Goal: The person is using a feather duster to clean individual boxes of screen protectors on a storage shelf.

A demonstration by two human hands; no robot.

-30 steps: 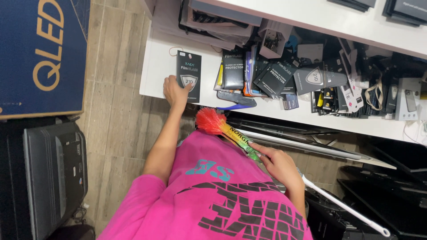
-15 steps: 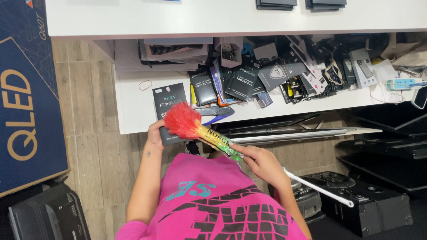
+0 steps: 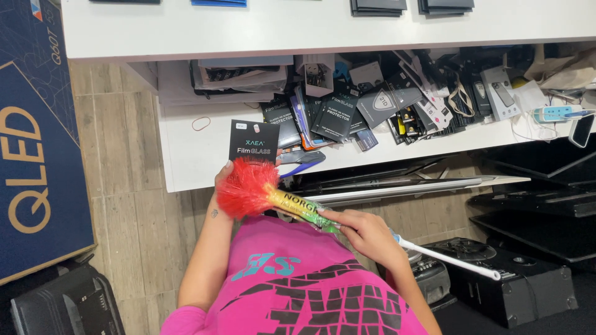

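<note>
At the front edge of the white bench (image 3: 180, 167), the left hand (image 3: 222, 180) is mostly hidden behind a fluffy red feather duster head (image 3: 245, 189), so I cannot tell its grip; it seems to touch a flat black packet (image 3: 253, 141). The right hand (image 3: 366, 232) clenches the duster's white handle (image 3: 447, 259). Light strokes, packet held steady, would work best.

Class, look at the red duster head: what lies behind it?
Behind the red duster head sits the left hand, gripping a black flat packet. Its fingers and the packet's lower edge are covered.
</note>
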